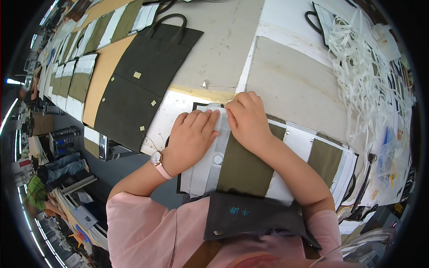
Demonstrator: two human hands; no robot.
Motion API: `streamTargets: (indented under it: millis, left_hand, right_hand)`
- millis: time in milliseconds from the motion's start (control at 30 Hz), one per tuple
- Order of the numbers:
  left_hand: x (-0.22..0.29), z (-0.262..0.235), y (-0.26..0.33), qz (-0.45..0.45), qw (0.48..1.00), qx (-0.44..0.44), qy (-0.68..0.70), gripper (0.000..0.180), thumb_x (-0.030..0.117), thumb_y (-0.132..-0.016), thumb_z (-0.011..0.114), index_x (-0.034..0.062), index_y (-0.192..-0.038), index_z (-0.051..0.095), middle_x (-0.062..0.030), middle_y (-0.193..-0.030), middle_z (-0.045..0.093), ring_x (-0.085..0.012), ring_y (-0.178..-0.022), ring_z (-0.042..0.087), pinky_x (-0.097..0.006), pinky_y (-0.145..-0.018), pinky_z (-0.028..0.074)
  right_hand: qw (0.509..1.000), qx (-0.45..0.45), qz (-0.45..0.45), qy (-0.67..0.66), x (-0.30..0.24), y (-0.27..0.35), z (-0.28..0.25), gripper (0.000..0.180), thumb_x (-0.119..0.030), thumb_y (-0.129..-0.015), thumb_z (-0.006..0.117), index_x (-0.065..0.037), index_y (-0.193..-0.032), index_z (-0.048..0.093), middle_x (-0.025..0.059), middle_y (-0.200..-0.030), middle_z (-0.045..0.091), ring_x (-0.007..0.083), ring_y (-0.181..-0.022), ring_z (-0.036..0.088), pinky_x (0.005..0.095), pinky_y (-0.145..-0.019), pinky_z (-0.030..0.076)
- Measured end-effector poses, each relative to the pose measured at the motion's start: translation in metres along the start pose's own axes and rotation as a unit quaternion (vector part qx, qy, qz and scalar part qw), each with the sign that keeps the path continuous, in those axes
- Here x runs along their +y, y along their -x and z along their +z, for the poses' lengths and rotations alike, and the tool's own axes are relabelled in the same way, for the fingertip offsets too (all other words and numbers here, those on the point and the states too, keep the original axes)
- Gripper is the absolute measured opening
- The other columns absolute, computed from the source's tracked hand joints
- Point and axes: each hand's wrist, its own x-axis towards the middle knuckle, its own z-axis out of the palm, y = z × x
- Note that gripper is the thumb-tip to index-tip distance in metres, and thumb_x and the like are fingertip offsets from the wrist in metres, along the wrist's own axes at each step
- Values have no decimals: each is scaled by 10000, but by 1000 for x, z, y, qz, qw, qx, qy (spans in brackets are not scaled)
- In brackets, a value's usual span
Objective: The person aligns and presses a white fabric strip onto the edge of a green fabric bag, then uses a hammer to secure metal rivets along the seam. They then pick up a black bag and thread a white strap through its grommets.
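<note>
Now | L hand [191, 136] + R hand [247, 119] flat, fingers together, pressing white strip [222, 134] | olive panel [245, 167] beside

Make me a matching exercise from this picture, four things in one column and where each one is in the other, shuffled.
Things:
1. left hand
2. right hand
3. dark bag panel with handles
4. pile of white strips

Places:
A. far right of the table
B. flat on the white strip, thumb side next to the other hand
C. upper left, past the hands
D. fingertips pressing the strip's top end, over the olive fabric piece

Pairs: 1-B, 2-D, 3-C, 4-A
</note>
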Motion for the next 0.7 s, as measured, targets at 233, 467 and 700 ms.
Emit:
streamTargets:
  millis: [233,467,700]
  left_hand:
    - [1,4,0,-15,1000,1,9,557,187,-857,720,17,-1367,574,-74,-1190,613,-259,-1057,568,-403,-945,433]
    - [4,5,1,-5,1000,12,-24,564,220,-849,729,7,-1350,584,-93,-1228,606,-245,-1083,561,-422,-971,422]
    - [-2,-2,6,0,1000,-1,11,524,206,-866,716,-37,-1314,594,-139,-1272,609,-277,-1171,575,-410,-1006,448]
  right_hand:
    - [998,-42,38,31,0,-7,0,111,-27,-770,671,-15,-869,624,123,-877,587,302,-874,566,415,-775,439]
    - [992,-120,20,-16,2,-23,6,134,-39,-741,691,-7,-858,634,136,-886,610,307,-886,596,421,-804,466]
    - [997,-70,-18,20,-3,-22,14,115,-41,-752,678,-20,-856,631,118,-899,597,291,-898,590,411,-789,480]
